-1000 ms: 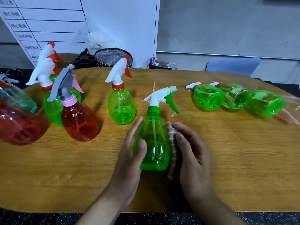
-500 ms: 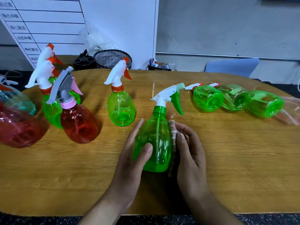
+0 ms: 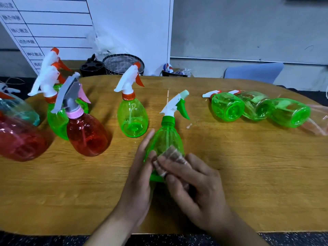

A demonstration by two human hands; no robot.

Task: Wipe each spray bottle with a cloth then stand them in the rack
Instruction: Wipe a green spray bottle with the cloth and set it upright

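The left hand (image 3: pixel 140 176) grips an empty green spray bottle (image 3: pixel 166 139) upright on the desk (image 3: pixel 248 166); the right hand (image 3: pixel 195 185) presses a cloth (image 3: pixel 171 154) against it.

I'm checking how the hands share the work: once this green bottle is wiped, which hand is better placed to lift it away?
Probably the left hand: it already grips the side of the green bottle, while the right hand is busy pressing the cloth against the bottle's front.

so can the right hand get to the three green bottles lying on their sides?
Probably yes: the lying bottles sit on its side over bare table, but the right hand is pressing the cloth.
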